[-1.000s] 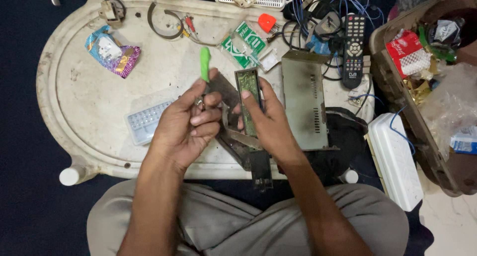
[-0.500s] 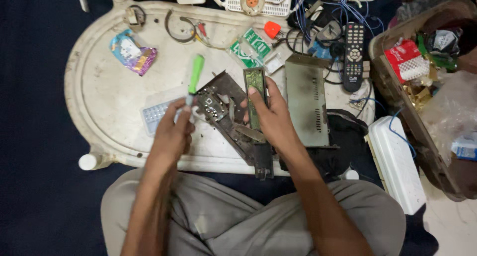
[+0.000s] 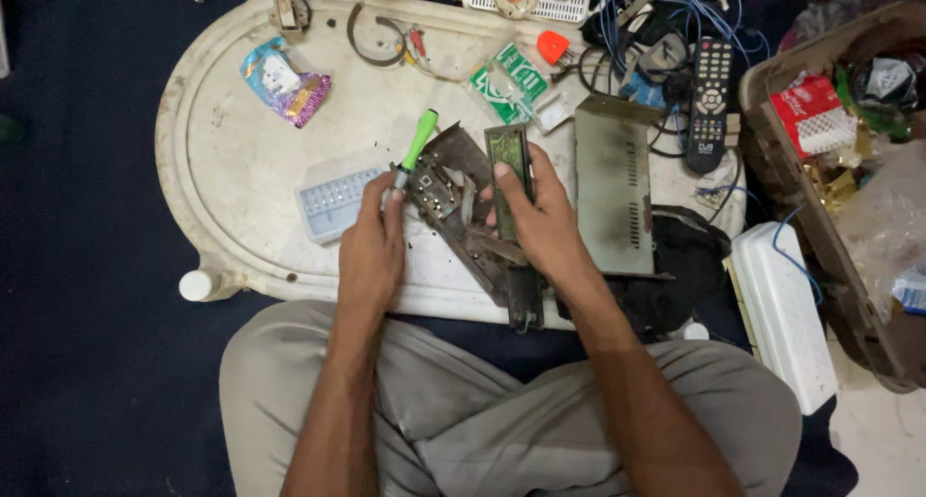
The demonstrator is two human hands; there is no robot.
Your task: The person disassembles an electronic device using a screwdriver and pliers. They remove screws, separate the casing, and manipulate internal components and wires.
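My left hand (image 3: 371, 246) grips a green-handled screwdriver (image 3: 415, 148) by its shaft, the handle pointing up and away. Its tip end lies at the edge of a dark, rusty circuit-board chassis (image 3: 453, 193) that rests on the white oval table (image 3: 231, 169). My right hand (image 3: 535, 217) lies on the chassis and holds a small green display board (image 3: 508, 160) upright against it, thumb on the board's lower part. Both forearms reach out from my lap.
A grey metal cover (image 3: 612, 193) lies right of the chassis. A pale blue bit tray (image 3: 333, 203) is left of my left hand. A remote control (image 3: 709, 102), cables, a green packet (image 3: 506, 78), a snack wrapper (image 3: 285, 82), a white box (image 3: 781, 309) and a cluttered brown bin (image 3: 849, 169) surround.
My left hand has slid down from the chassis to the screwdriver's shaft at the left edge. The view has shifted, so the table sits lower and more to the right.
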